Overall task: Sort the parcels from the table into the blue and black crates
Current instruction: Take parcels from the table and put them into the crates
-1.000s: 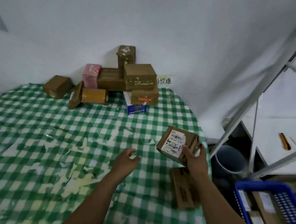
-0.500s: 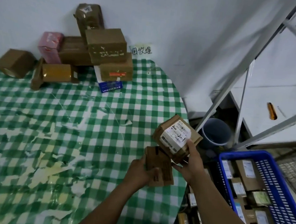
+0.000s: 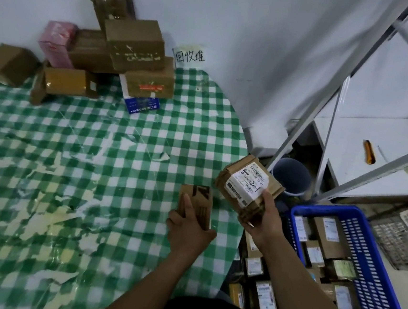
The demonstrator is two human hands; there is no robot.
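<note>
Paper sign (image 3: 190, 56) on the white wall reads "回收堆". The labelled parcel (image 3: 248, 183), a brown carton, carries a white shipping label with barcodes and a handwritten mark that looks like "2-1"; the small print is not legible. The right hand (image 3: 266, 225) holds it tilted over the table's right edge, thumb pressed on the label and fingers curled underneath. The left hand (image 3: 188, 230) grips a narrow brown box (image 3: 195, 203) with black print, upright on the table (image 3: 98, 156), thumb along its front and fingers wrapped behind. The cloth is green-white check under worn clear plastic. The blue crate (image 3: 372, 282) sits on the floor to the right, with white-labelled parcels inside. More labelled parcels (image 3: 254, 266) lie between it and the table; their container is too dark to tell. At the back edge there is a carton pile (image 3: 133, 45), a pink box (image 3: 56, 43) and a blue-white box (image 3: 141, 104) with upside-down print. A grey shelf frame (image 3: 328, 91), a bucket (image 3: 291, 177) and an orange tool (image 3: 369, 151) stand to the right.
</note>
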